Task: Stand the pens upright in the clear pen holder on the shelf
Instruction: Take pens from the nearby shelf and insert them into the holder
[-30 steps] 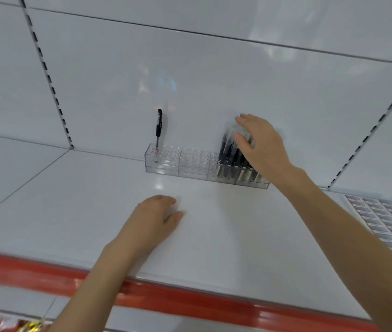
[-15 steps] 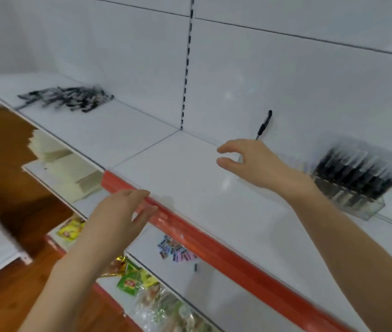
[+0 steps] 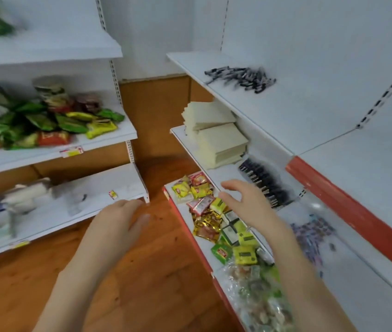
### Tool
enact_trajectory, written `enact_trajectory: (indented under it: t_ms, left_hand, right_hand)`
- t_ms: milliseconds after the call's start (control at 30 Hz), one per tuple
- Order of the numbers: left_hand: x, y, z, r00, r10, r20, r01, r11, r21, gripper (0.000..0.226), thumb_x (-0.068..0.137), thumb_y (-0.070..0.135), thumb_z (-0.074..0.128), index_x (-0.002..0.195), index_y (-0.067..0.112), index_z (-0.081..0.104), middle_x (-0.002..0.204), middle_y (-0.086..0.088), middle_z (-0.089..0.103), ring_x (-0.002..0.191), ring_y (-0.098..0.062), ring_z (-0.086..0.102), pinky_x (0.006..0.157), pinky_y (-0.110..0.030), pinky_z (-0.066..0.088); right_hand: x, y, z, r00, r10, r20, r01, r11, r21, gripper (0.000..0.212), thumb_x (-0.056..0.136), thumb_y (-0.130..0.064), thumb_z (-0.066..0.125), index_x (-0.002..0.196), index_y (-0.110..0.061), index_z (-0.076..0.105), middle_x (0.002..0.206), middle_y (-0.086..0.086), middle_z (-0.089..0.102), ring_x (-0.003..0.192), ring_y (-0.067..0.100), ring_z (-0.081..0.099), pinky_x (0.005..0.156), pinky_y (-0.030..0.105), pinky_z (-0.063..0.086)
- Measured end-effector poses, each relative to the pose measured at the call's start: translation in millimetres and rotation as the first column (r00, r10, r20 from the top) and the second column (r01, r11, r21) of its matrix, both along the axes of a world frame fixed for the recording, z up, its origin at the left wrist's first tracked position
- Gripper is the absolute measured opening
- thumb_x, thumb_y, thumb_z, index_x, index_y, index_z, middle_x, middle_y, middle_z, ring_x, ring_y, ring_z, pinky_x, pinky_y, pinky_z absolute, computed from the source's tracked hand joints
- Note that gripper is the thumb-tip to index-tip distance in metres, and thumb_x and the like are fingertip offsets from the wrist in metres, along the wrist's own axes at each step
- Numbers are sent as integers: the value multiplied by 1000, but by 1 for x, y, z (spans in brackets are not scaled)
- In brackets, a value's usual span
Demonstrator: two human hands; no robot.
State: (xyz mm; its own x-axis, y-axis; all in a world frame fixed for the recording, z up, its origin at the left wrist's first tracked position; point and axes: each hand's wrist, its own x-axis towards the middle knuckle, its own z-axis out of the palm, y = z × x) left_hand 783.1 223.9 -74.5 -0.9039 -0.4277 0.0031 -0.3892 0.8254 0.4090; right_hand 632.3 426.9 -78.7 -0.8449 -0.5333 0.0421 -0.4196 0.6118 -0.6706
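The pens (image 3: 240, 77) are lying loose in a dark heap in the upper right of the frame, flat on a white shelf (image 3: 274, 111) near its back panel, none of them standing. Just below that shelf, two stacks of cream pads (image 3: 216, 137) are sitting on the next level, and beside them, toward the right, a row of dark slim items (image 3: 264, 185) is lying packed side by side, too blurred to name. Lower again, in the centre right, small yellow, red and green packets (image 3: 216, 219) are spilling in a pile along the shelf edge, with a clear bag (image 3: 257, 295) holding mixed small pieces at the bottom of the frame. The right hand (image 3: 250, 204) is hovering over those packets with fingers spread and loosely bent, gripping nothing. The left hand (image 3: 118, 224) is hanging in the lower centre above the wooden floor (image 3: 142, 271), fingers relaxed and empty, well apart from the right. On the left side of the frame, green snack bags (image 3: 46, 118) are piling up on another shelf unit.
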Motion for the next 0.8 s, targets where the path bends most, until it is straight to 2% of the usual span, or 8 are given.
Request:
enact_trajectory:
  t_ms: [100, 233, 367, 500, 533, 633, 800]
  left_hand:
    - [14, -31, -13, 997, 50, 64, -51, 999, 16, 47, 92, 39, 47, 133, 18, 48, 134, -3, 54, 121, -19, 51, 99, -29, 40]
    - [12, -63, -33, 991, 84, 107, -93, 993, 76, 46, 92, 38, 49, 133, 17, 49, 132, -4, 55, 120, -21, 52, 97, -29, 41]
    - [-17, -93, -47, 985, 112, 128, -125, 987, 103, 47, 92, 38, 48, 134, 18, 47, 135, -4, 53, 122, -22, 51, 100, -30, 40]
    - [-72, -124, -63, 983, 105, 147, -120, 988, 95, 48, 92, 42, 46, 136, 21, 45, 138, -1, 51, 124, -18, 50, 101, -27, 40]
    - [-86, -131, -66, 984, 93, 154, -109, 990, 93, 49, 92, 42, 45, 136, 22, 44, 139, 0, 50, 126, -16, 48, 101, -26, 39]
    - [-133, -152, -72, 981, 52, 188, -69, 993, 90, 49, 93, 44, 43, 139, 25, 40, 142, 2, 46, 128, -13, 45, 102, -24, 38]
    - [-205, -194, -67, 981, 24, 194, -38, 997, 69, 45, 94, 42, 42, 136, 26, 42, 141, 4, 47, 126, -12, 47, 101, -22, 38]
  right_hand:
    - [18, -23, -38, 990, -70, 120, 67, 997, 33, 31, 89, -23, 56, 119, -12, 58, 120, 4, 62, 106, 13, 55, 87, 18, 36]
    - [20, -41, -73, 953, -148, 265, 133, 989, 71, 35, 90, -23, 54, 124, -13, 54, 123, 3, 59, 102, 6, 50, 87, 19, 38]
    - [-9, -68, -88, 945, -167, 280, 140, 983, 115, 34, 90, -24, 54, 123, -13, 54, 120, 2, 60, 101, 7, 51, 85, 18, 39]
    - [-65, -107, -96, 947, -158, 279, 138, 986, 88, 28, 91, -19, 53, 118, -11, 57, 114, 3, 61, 90, 5, 53, 70, 7, 39]
    - [-80, -117, -97, 942, -162, 294, 147, 986, 75, 28, 91, -19, 53, 118, -11, 57, 113, 2, 60, 90, 5, 53, 71, 8, 41]
    - [-125, -148, -98, 943, -169, 287, 159, 986, 57, 30, 89, -24, 56, 116, -12, 58, 117, 5, 61, 102, 16, 56, 87, 26, 46]
    - [-194, -197, -91, 945, -170, 281, 169, 985, 28, 30, 90, -20, 54, 118, -10, 58, 120, 6, 61, 111, 18, 55, 91, 24, 42]
